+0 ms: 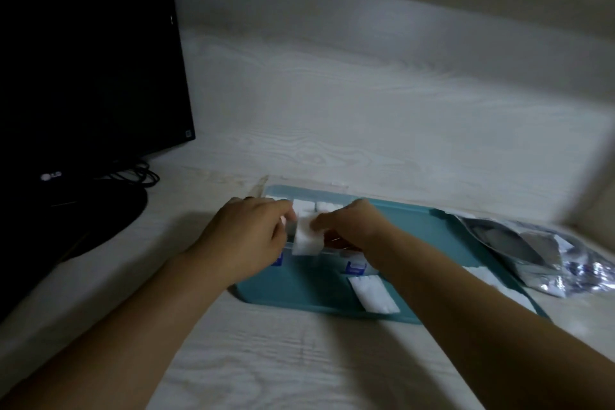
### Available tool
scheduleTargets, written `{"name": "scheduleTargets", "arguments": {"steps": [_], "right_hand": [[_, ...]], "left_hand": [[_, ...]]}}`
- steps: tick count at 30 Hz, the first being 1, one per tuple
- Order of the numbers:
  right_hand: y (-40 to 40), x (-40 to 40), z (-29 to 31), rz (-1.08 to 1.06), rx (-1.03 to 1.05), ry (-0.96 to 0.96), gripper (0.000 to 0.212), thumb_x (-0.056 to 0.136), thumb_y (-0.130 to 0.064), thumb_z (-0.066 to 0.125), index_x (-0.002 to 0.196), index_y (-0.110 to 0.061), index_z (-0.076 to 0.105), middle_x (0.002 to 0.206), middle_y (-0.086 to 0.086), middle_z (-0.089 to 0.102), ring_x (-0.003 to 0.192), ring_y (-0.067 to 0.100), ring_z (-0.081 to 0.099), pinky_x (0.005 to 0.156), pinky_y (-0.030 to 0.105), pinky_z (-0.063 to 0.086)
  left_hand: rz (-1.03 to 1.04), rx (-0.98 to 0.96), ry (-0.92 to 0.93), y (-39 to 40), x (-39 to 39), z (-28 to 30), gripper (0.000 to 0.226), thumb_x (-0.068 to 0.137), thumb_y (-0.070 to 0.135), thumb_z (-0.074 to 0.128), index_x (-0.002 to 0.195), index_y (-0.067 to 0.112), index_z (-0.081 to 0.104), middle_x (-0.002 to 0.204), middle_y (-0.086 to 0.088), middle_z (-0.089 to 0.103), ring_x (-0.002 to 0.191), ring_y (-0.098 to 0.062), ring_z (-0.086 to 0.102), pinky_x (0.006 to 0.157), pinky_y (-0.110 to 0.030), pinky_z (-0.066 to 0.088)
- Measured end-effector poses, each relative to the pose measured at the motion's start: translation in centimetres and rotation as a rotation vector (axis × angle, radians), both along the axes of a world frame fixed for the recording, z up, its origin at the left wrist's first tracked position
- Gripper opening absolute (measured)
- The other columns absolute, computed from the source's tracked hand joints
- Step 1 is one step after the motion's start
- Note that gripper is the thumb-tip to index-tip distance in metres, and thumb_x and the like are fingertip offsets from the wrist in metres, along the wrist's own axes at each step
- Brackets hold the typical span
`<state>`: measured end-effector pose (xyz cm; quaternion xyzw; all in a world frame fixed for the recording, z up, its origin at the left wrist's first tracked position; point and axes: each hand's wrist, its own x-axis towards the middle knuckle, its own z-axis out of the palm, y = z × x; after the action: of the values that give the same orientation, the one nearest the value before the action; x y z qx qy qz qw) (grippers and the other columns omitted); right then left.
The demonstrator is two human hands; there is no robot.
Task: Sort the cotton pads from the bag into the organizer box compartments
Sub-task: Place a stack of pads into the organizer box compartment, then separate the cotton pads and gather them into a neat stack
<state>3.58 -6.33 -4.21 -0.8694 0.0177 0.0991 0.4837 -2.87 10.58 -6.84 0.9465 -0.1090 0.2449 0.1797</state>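
Note:
A clear organizer box (301, 191) with blue latches sits on a teal tray (412, 226). White cotton pads fill its back compartments (324, 206). My left hand (246, 236) and my right hand (352, 226) meet over the box's front, both pinching a stack of white cotton pads (307, 241) that stands in or just above a front compartment. Another loose stack of cotton pads (374, 294) lies on the tray near its front edge, beside my right forearm. The silvery plastic bag (545, 256) lies crumpled at the right.
A black monitor (83, 53) with its round base (100, 220) and cables (139, 173) stands at the left on the pale wood-grain desk (366, 110). A wall runs along the back and the right side.

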Motion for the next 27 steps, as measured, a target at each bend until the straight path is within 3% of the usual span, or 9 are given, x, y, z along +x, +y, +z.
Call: {"name": "scheduleTargets", "arguments": {"steps": [3,6,8,10,12,16,21,24,27], "right_hand": [[0.3,0.4,-0.4,0.011,-0.072,-0.006,0.048,0.075,-0.026,0.081,0.109,0.003,0.063,0.098,0.019,0.069,0.080,0.027,0.065,0.050,0.023,0.044],[0.7,0.4,-0.8,0.019,-0.145,-0.067,0.044,0.076,-0.028,0.082,0.103,0.000,0.062,0.094,0.015,0.066,0.080,0.025,0.062,0.055,0.026,0.048],[1.0,0.1,-1.3,0.020,-0.168,-0.128,0.039,0.076,-0.028,0.083,0.096,-0.006,0.059,0.085,0.008,0.064,0.075,0.019,0.062,0.066,0.029,0.052],[1.2,-0.4,-1.6,0.031,-0.173,-0.166,0.038,0.078,-0.028,0.081,0.097,-0.014,0.051,0.081,0.001,0.057,0.066,0.012,0.056,0.062,0.023,0.049],[1.3,-0.8,-1.6,0.044,-0.215,-0.188,0.046,0.078,-0.032,0.080,0.109,-0.015,0.051,0.090,0.003,0.056,0.071,0.012,0.055,0.060,0.022,0.046],[1.6,-0.7,-2.0,0.038,-0.364,-0.205,0.068,0.074,-0.041,0.079,0.128,-0.012,0.049,0.118,0.009,0.063,0.107,0.025,0.061,0.089,0.033,0.050],[1.4,-0.8,-2.3,0.018,-0.308,-0.224,0.064,0.079,-0.043,0.074,0.130,-0.015,0.046,0.120,0.008,0.062,0.106,0.025,0.062,0.092,0.038,0.051],[1.0,-1.1,-2.3,-0.028,-0.198,-0.311,0.056,0.085,-0.040,0.067,0.132,-0.018,0.048,0.107,0.006,0.069,0.096,0.022,0.066,0.088,0.037,0.053],[-0.2,-2.2,-1.6,-0.025,-0.087,-0.536,0.032,0.091,-0.026,0.061,0.121,-0.019,0.056,0.073,0.000,0.071,0.071,0.016,0.066,0.076,0.035,0.056]], "left_hand": [[-0.001,0.074,0.001,0.1,-0.3,0.2,0.027,0.092,0.022,0.050,0.114,0.032,0.062,0.083,0.013,0.057,0.082,-0.012,0.056,0.087,-0.030,0.040],[-0.019,0.158,0.003,-0.1,-0.3,0.2,0.033,0.091,0.030,0.050,0.123,0.034,0.060,0.106,0.012,0.063,0.100,-0.014,0.059,0.093,-0.032,0.038],[-0.042,0.181,0.001,-0.2,-0.4,0.1,0.035,0.091,0.035,0.052,0.124,0.034,0.061,0.114,0.011,0.060,0.106,-0.015,0.055,0.095,-0.032,0.038],[-0.062,0.201,-0.002,-0.2,-0.4,-0.1,0.033,0.091,0.036,0.052,0.122,0.034,0.063,0.112,0.011,0.058,0.106,-0.014,0.053,0.095,-0.033,0.039],[-0.073,0.218,0.021,-0.1,-0.3,-0.3,0.031,0.092,0.036,0.054,0.121,0.034,0.064,0.109,0.009,0.058,0.105,-0.016,0.053,0.092,-0.033,0.039],[-0.076,0.209,0.041,0.0,-0.2,-0.6,0.028,0.094,0.034,0.056,0.119,0.035,0.067,0.109,0.008,0.061,0.106,-0.017,0.054,0.091,-0.032,0.037],[-0.069,0.207,0.041,-0.1,-0.2,-0.8,0.023,0.095,0.035,0.053,0.111,0.033,0.069,0.106,0.008,0.059,0.101,-0.017,0.053,0.088,-0.032,0.040],[-0.070,0.196,0.020,-0.1,-0.2,-0.9,0.023,0.095,0.035,0.052,0.110,0.033,0.070,0.105,0.009,0.059,0.098,-0.016,0.053,0.084,-0.030,0.037],[-0.083,0.173,-0.002,-0.1,-0.2,-1.0,0.023,0.094,0.035,0.053,0.111,0.033,0.069,0.107,0.010,0.059,0.101,-0.014,0.053,0.087,-0.028,0.036]]}}
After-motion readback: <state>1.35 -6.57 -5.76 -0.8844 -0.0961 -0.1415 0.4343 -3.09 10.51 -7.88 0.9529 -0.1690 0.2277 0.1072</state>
